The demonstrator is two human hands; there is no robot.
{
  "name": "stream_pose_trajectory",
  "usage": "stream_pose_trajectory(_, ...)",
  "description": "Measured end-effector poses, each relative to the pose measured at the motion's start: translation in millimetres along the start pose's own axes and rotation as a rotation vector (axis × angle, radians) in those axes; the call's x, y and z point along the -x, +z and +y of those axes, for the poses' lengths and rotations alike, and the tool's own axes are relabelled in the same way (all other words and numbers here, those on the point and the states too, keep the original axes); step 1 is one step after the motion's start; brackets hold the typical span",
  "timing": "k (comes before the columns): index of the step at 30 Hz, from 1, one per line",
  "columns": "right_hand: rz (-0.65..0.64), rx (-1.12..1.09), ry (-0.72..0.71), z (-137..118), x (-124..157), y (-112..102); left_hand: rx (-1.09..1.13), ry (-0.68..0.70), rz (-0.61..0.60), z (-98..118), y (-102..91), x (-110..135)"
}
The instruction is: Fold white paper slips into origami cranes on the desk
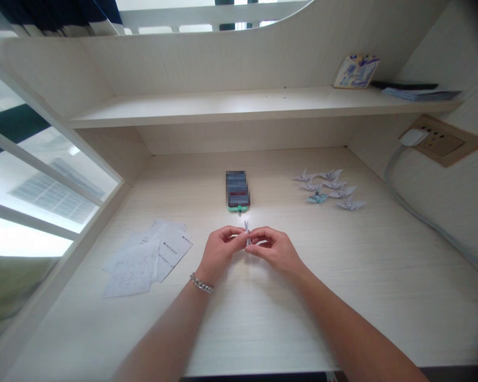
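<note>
Between my fingertips, over the middle of the desk, is a small folded piece of white paper (247,227), with two narrow points sticking up. My left hand (224,245) pinches it from the left, a silver chain bracelet (201,283) round the wrist. From the right, my right hand (272,245) pinches the same paper, fingers curled. Much of the fold is hidden by my fingers. Just beyond stands a phone (238,188) with a blurred screen and a green lower edge. Several folded paper cranes (334,185) sit at the back right, one of them bluish (317,197).
Loose white paper sheets (133,270) overlap on the desk's left side. A shelf (223,103) runs across the back, carrying a small printed packet (357,71) and flat booklets (420,94). At right, a white plug and cable (402,199) hang from a wall socket (448,139).
</note>
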State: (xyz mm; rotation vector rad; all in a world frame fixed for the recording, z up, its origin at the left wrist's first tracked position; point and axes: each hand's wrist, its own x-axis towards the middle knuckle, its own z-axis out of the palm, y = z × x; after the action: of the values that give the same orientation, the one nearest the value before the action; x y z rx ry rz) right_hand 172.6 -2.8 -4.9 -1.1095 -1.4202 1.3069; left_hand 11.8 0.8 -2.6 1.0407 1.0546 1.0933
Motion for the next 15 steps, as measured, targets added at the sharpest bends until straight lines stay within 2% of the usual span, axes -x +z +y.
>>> stream_pose_trajectory(7, 0.017, -0.039, 0.033, 2.2, -2.3, -1.0, 0.05, -0.023, 0.017, 0.8, 1.4, 0.8)
stream_pose_trajectory(15, -0.031, -0.172, 0.025, 2.3, -1.8, 1.0, 0.086, -0.004, 0.021, 4.2, 0.2, -0.1)
